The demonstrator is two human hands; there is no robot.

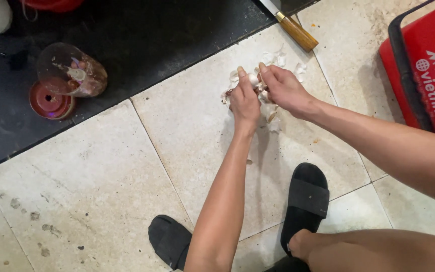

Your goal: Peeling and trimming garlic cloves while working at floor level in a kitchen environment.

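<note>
Your left hand (244, 102) and right hand (284, 90) meet over the floor (127, 166); fingers of both pinch one white garlic clove (253, 79). Peels (273, 118) lie beneath. Knife (290, 25) lies beyond your fingers.

We find bare floor tile (101, 166) open to the left of the hands. Ahead, a wooden-handled knife (294, 30) lies just beyond the garlic peels (273, 113). A red crate (424, 70) blocks the right; a tipped glass jar (74, 70) and its red lid (50, 100) stand well apart at far left.
</note>
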